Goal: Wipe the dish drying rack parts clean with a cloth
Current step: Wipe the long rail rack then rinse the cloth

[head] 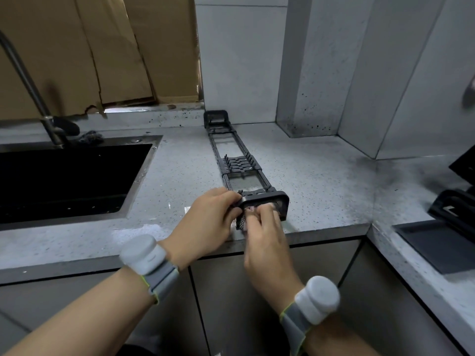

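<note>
Grey speckled tabletop (pixel 321 181) wraps an L-shaped corner beneath pale tiled walls; grey cabinet fronts below. Black sink (pixel 69 181) set in at 9 o'clock, with a faucet (pixel 28 83) rising at 10 o'clock. Brown cardboard (pixel 102 47) covers the opening at 11 o'clock.

Black dish rack part (pixel 239 160), a long narrow frame with end caps, lies on the tabletop from centre toward 12 o'clock. Far cap sits against the back wall. Near cap sits at the tabletop's front edge, at centre.

Left hand (pixel 208 222): forearm enters from 7 o'clock, wrist straight, back of hand up. Fingers curled over the left corner of the near end cap, gripping it.

Right hand (pixel 264 237): forearm enters from 5 o'clock, hand angled toward 12 o'clock. Fingers bunched and closed on a cloth (pixel 243 219), pinkish with a dark mesh patch, pressed into the opening of the near end cap. Only a small part of the cloth shows between the two hands.

Each wrist carries a grey band with a rounded pale module.

More black rack pieces (pixel 455 204) sit at 3 o'clock on the side run of tabletop, beside a dark flat tray (pixel 437 245).
</note>
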Action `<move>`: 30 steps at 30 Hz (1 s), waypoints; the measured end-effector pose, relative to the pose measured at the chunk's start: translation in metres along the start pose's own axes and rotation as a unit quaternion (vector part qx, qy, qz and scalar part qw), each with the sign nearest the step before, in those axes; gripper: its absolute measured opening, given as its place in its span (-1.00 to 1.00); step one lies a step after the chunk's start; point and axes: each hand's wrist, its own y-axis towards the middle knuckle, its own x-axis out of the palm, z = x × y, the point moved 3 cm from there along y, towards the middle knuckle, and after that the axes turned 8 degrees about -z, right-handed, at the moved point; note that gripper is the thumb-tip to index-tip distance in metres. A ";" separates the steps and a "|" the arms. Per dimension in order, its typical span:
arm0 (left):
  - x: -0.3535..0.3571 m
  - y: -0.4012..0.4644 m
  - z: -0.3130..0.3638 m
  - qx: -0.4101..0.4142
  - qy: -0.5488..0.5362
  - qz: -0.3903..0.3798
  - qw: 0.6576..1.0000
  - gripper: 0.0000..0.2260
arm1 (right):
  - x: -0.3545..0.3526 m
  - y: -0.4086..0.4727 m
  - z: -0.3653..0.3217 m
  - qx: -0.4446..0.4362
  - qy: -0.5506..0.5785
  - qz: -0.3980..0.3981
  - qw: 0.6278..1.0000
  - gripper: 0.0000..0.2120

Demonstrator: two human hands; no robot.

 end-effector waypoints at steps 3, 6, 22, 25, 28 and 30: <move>-0.006 0.001 -0.003 0.021 -0.001 -0.038 0.999 -0.89 | -0.006 0.002 0.009 -0.032 0.029 -0.035 0.998 -0.67; -0.014 0.003 -0.010 0.058 -0.003 -0.073 0.996 -0.83 | -0.024 0.004 0.031 -0.042 0.018 -0.078 0.996 -0.58; -0.009 0.082 -0.077 0.136 0.153 -0.215 0.955 -0.44 | -0.095 0.025 0.042 -0.006 0.204 0.002 0.979 -0.66; -0.001 0.081 -0.074 0.171 0.185 -0.174 0.952 -0.50 | -0.083 0.037 0.043 -0.012 0.134 -0.013 0.991 -0.66; 0.006 0.072 -0.066 0.184 0.179 -0.128 0.958 -0.54 | -0.086 0.043 0.057 -0.002 0.112 0.015 0.994 -0.68; 0.010 0.064 -0.060 0.175 0.167 -0.100 0.965 -0.56 | -0.089 0.044 0.064 -0.005 0.097 0.020 0.995 -0.67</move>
